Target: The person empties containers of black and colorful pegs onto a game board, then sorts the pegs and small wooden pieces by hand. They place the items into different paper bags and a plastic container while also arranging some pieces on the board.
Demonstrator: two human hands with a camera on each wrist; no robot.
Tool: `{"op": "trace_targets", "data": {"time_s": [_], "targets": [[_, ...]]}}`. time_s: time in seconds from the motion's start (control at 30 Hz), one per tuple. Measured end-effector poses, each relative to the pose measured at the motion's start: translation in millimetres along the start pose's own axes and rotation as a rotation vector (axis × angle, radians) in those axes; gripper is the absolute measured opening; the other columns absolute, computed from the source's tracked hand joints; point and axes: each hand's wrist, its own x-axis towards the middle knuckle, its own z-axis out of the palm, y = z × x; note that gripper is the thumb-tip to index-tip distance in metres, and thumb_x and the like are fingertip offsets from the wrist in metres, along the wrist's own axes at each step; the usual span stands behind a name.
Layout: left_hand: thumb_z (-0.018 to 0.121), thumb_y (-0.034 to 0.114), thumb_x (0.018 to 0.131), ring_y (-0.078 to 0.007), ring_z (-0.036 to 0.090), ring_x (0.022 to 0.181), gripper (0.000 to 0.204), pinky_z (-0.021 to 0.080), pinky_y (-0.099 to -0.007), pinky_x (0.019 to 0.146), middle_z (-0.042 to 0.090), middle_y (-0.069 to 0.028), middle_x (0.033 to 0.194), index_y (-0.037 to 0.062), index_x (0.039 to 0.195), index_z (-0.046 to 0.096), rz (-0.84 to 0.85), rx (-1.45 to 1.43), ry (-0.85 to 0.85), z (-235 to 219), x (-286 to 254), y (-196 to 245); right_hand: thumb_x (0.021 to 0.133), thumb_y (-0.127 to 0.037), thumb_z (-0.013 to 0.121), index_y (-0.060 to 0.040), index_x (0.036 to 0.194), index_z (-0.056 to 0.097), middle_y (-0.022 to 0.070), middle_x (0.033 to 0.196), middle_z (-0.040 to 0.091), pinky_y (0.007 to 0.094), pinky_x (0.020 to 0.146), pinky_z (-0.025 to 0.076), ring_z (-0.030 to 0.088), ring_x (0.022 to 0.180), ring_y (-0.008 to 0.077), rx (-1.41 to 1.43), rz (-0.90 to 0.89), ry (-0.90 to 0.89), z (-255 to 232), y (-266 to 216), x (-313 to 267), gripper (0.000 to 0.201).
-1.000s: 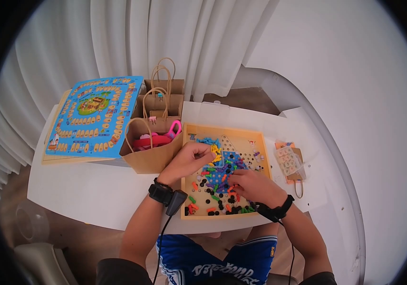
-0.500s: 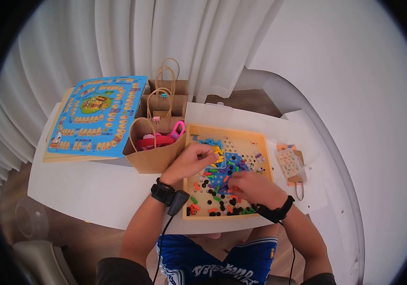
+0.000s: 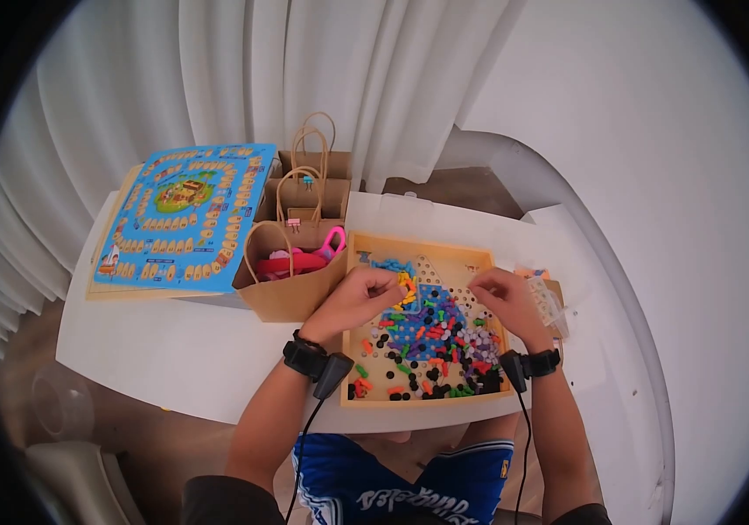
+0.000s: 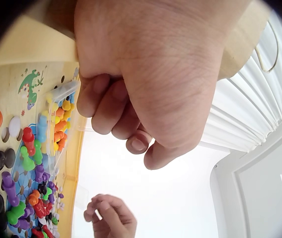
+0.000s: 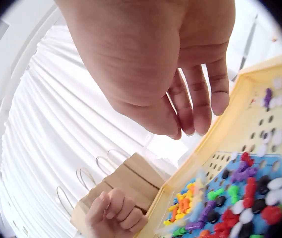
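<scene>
A wooden game board tray [image 3: 353, 350] lies on the table, strewn with loose coloured pegs [image 5: 250, 193] and black and white pieces. My left hand [image 3: 364, 299] hovers over its left side, fingers curled into the palm; nothing shows in its grasp. Beneath and beside that hand sits a clear plastic box [image 4: 56, 99] of yellow, orange and blue pegs [image 4: 61, 126]. On the other side, my right hand [image 3: 507, 302] is raised above the board's right edge. Its fingers [image 5: 199, 106] are fairly straight, with the thumb close to the index fingertip, and no piece is visible there.
Brown paper bags [image 3: 296, 293] stand left of the tray, the front one holding pink and red items [image 3: 291, 261]. Farther left lies a blue board-game sheet [image 3: 184, 219]. A clear tray of small round pieces [image 3: 548, 297] sits right of the board. White curtains [image 3: 243, 79] hang behind.
My right hand has lifted from the pegs at the board's middle and moved up and right, uncovering the pieces under it. The left hand stays near the clear box.
</scene>
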Motion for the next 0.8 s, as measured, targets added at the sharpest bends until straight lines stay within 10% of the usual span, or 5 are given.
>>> {"op": "trace_targets", "data": {"time_s": [0.3,0.67,0.8], "targets": [[0.065,0.016,0.104,-0.0024,0.031,0.064,0.042,0.026,-0.0265,0.055,0.035,0.0087,0.067,0.0048,0.071,0.041,-0.024,0.06,0.002,0,3,-2,0.098,-0.008,0.064,-0.0008,0.097,0.07,-0.0032,0.068,0.053,0.0227,0.057,0.034,0.046,0.06,0.0059,0.818,0.332,0.323,-11,76,-72,0.009],[0.064,0.013,0.103,-0.0005,0.043,0.072,0.021,0.038,-0.0212,0.064,0.049,0.0085,0.077,0.0029,0.084,0.059,-0.168,0.188,-0.127,10,8,16,0.096,-0.006,0.062,0.0005,0.095,0.069,-0.0044,0.064,0.048,0.0234,0.054,0.028,0.04,0.056,0.0051,1.037,0.234,0.491,6,106,-84,0.01],[0.068,0.009,0.095,-0.0129,0.06,0.072,0.01,0.048,-0.0302,0.067,0.062,-0.0029,0.078,0.0013,0.09,0.065,-0.123,0.547,-0.249,14,-2,34,0.096,-0.006,0.062,0.0002,0.094,0.069,-0.0056,0.063,0.047,0.0229,0.053,0.025,0.038,0.056,0.004,0.994,0.233,0.491,5,106,-84,0.01]]}}
